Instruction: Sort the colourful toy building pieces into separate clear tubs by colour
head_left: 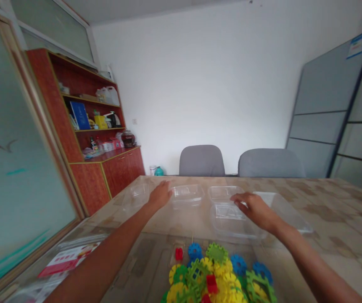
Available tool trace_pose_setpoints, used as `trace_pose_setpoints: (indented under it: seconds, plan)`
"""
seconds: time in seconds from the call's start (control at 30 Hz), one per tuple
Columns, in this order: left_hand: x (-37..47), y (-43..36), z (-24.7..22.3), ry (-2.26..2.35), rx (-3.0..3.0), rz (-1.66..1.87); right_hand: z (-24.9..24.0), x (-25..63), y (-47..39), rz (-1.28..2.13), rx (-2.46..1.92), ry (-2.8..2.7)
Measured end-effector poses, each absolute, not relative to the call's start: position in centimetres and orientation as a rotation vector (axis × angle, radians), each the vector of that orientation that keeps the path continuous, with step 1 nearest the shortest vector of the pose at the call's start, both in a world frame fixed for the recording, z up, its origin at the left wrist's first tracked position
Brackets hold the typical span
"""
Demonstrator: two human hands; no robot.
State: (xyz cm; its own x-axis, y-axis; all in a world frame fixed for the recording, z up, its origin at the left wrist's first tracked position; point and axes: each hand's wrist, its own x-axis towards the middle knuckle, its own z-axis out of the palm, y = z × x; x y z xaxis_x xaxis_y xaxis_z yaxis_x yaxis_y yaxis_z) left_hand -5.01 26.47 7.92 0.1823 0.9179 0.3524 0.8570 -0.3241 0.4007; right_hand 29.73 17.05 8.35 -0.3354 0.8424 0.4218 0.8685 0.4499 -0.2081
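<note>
My left hand [161, 195] reaches over the table between two clear plastic boxes, its fingertips at the left edge of the middle box [187, 194]; the fingers look loosely apart and hold nothing visible. Further left stands another clear box [139, 192]. My right hand [247, 203] hovers, fingers slightly curled, over the right side of a clear container [231, 216]; whether it touches the rim is unclear. Behind that sits one more clear box [225, 193]. Near the front edge lies a pile of yellow, green, blue and red plastic gear pieces [218, 273].
A large clear tray or lid [286, 210] lies right of my right hand. Plastic packaging with a red and white label [69, 259] is at the front left of the table [335, 210]. Two grey chairs [202, 160] stand behind it. A red shelf cabinet [89, 101] is at left.
</note>
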Motion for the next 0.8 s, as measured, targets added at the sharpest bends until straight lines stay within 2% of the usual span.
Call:
trace_pose_setpoints:
  seconds: [0.3,0.63,0.8]
  plan:
    - [-1.3,25.0,4.7,1.22,2.753,0.524,9.5,32.6,17.0,-0.105,-1.541,-2.149]
    - [-0.3,25.2,4.6,1.151,2.798,0.57,9.7,34.3,16.8,-0.062,-1.602,-2.129]
    - [-4.0,24.9,6.0,1.397,2.789,0.712,9.6,33.6,16.6,-0.018,-1.602,-2.172]
